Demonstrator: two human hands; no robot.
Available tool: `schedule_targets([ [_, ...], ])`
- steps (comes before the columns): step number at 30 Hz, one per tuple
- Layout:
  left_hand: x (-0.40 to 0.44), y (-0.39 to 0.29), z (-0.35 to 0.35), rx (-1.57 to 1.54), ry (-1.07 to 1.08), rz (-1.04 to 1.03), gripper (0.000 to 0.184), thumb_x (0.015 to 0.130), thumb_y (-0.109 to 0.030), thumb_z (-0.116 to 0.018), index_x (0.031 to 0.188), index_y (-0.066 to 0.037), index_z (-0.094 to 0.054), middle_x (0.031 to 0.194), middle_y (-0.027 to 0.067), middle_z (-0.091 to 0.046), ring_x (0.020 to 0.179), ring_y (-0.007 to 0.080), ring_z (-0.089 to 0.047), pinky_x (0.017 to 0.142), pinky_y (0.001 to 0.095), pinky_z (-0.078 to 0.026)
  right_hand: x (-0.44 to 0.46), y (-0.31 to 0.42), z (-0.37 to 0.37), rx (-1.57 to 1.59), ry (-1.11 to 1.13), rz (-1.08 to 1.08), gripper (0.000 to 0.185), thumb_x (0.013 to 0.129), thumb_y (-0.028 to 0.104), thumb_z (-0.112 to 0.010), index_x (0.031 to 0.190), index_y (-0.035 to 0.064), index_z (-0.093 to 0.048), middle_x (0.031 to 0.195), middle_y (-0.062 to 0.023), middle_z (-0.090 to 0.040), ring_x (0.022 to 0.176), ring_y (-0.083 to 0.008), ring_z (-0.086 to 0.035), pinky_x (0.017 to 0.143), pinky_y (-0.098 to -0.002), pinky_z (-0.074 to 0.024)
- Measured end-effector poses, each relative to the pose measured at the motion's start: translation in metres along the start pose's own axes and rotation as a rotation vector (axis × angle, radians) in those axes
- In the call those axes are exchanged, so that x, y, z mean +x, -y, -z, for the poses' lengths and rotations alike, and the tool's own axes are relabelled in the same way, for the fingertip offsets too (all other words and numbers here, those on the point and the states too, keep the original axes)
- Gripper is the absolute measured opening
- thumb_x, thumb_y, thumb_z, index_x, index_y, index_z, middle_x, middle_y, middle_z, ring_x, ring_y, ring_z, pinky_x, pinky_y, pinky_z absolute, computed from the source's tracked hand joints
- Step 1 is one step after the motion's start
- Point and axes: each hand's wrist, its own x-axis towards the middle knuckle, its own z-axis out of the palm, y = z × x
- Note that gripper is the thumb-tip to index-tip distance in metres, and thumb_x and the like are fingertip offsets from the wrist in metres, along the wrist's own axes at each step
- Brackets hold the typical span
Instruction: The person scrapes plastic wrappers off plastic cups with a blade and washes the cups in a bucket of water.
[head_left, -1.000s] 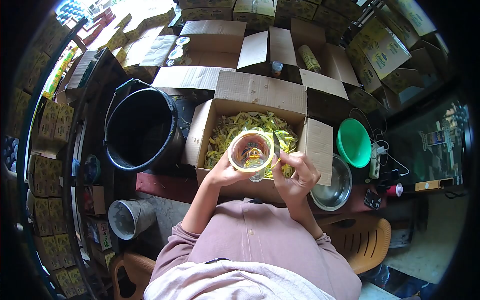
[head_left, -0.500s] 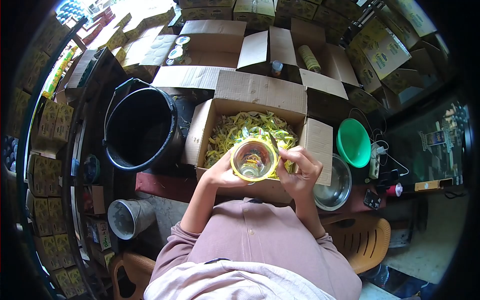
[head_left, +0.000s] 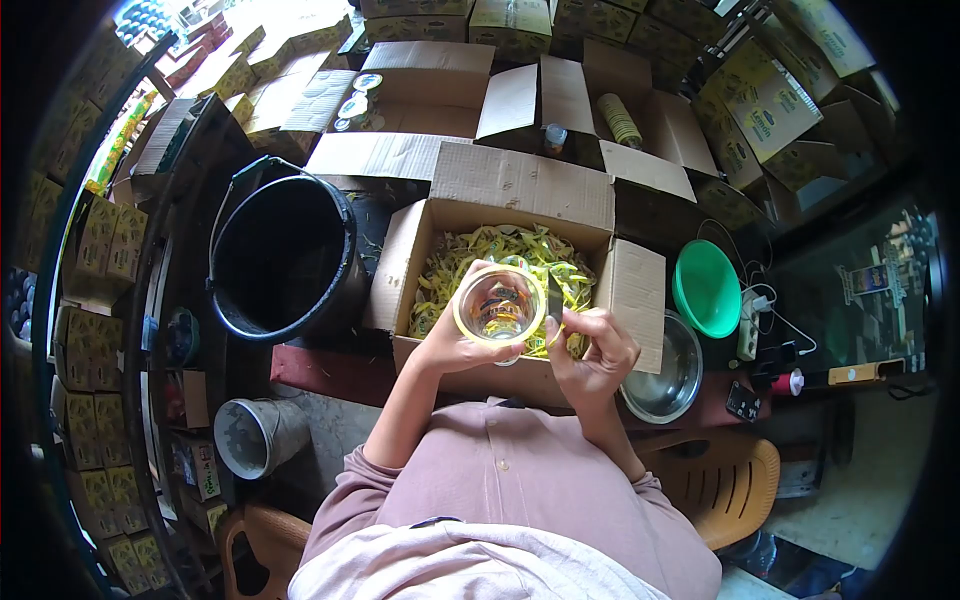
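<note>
Left hand (head_left: 446,344) gripping clear cup (head_left: 500,308), mouth toward camera. Right hand (head_left: 594,352) pinching dark blade (head_left: 555,296) right next to it. Both over open carton (head_left: 638,300) of yellow strips (head_left: 510,244). Black bucket (head_left: 350,285) left of carton, green bowl (head_left: 709,288) right.

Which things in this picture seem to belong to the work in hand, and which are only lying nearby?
Likely in use:
clear cup, in the left hand
thin dark blade, in the right hand
cardboard box of yellow strips

Probably just nearby:
black bucket
grey bucket
green bowl
shiny bowl
</note>
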Motion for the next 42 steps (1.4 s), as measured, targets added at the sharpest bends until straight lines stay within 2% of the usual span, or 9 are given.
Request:
schedule_targets([
  [11,-0.002,-0.001,0.002,0.117,0.064,0.013,0.070,0.055,-0.010,-0.076,0.115,-0.002,-0.041,0.104,0.0052,-0.043,0.100,0.0146,-0.047,0.089,0.0279,-0.038,0.003,0.005,0.000,-0.112,0.012,0.070,0.024,0.062,-0.007,-0.064,0.084,0.0034,-0.064,0.065,-0.0071,-0.058,0.057,-0.0146,-0.058,0.052,-0.0244,-0.0471],
  [17,-0.007,0.007,0.005,0.041,0.123,0.050,0.075,0.055,-0.011,-0.077,0.119,-0.001,-0.038,0.110,0.0063,-0.047,0.102,0.0147,-0.048,0.091,0.0287,-0.037,0.010,-0.003,0.002,-0.012,0.082,0.036,0.024,0.060,-0.007,-0.065,0.083,0.0028,-0.064,0.067,-0.0067,-0.060,0.057,-0.0135,-0.059,0.052,-0.0242,-0.0469],
  [20,-0.004,0.007,0.008,0.142,0.164,-0.006,0.076,0.055,-0.011,-0.078,0.120,-0.001,-0.039,0.112,0.0073,-0.047,0.104,0.0155,-0.047,0.093,0.0298,-0.036,0.009,-0.006,0.004,0.013,0.059,0.000,0.022,0.061,-0.007,-0.065,0.081,0.0021,-0.063,0.066,-0.0070,-0.060,0.057,-0.0130,-0.058,0.051,-0.0237,-0.0460],
  [23,-0.005,0.006,0.005,-0.025,0.078,0.024,0.072,0.057,-0.011,-0.078,0.118,-0.001,-0.041,0.114,0.0082,-0.047,0.106,0.0165,-0.047,0.094,0.0308,-0.036,0.003,-0.008,0.004,0.036,0.004,-0.034,0.020,0.062,-0.007,-0.065,0.080,0.0017,-0.063,0.065,-0.0073,-0.059,0.056,-0.0129,-0.058,0.051,-0.0233,-0.0453],
  [29,0.001,0.003,-0.003,-0.073,0.008,0.010,0.065,0.060,-0.008,-0.075,0.116,0.001,-0.043,0.118,0.0099,-0.046,0.111,0.0177,-0.044,0.096,0.0323,-0.034,0.002,-0.003,0.004,-0.032,-0.101,0.013,0.020,0.062,-0.006,-0.065,0.079,0.0023,-0.063,0.062,-0.0067,-0.057,0.054,-0.0130,-0.057,0.051,-0.0234,-0.0451],
  [33,-0.001,0.006,-0.008,-0.107,-0.030,-0.006,0.070,0.060,-0.008,-0.073,0.120,0.000,-0.038,0.117,0.0101,-0.045,0.112,0.0183,-0.044,0.097,0.0330,-0.034,-0.001,-0.001,0.001,-0.094,-0.075,0.053,0.022,0.062,-0.006,-0.065,0.082,0.0034,-0.063,0.062,-0.0062,-0.057,0.055,-0.0135,-0.057,0.051,-0.0234,-0.0454],
  [36,0.001,0.010,-0.008,-0.049,-0.028,-0.105,0.072,0.060,-0.007,-0.072,0.121,0.000,-0.036,0.119,0.0096,-0.043,0.111,0.0182,-0.044,0.097,0.0328,-0.034,-0.001,0.001,-0.001,-0.113,-0.055,0.077,0.023,0.062,-0.006,-0.065,0.083,0.0039,-0.064,0.063,-0.0061,-0.057,0.055,-0.0137,-0.057,0.051,-0.0239,-0.0459],
  [42,-0.002,0.006,-0.011,0.169,-0.049,-0.082,0.072,0.059,-0.007,-0.075,0.120,-0.002,-0.036,0.116,0.0075,-0.041,0.110,0.0178,-0.043,0.096,0.0323,-0.034,-0.004,0.003,-0.003,-0.094,-0.060,0.093,0.024,0.062,-0.007,-0.065,0.084,0.0029,-0.063,0.064,-0.0064,-0.058,0.056,-0.0146,-0.058,0.052,-0.0246,-0.0468],
])
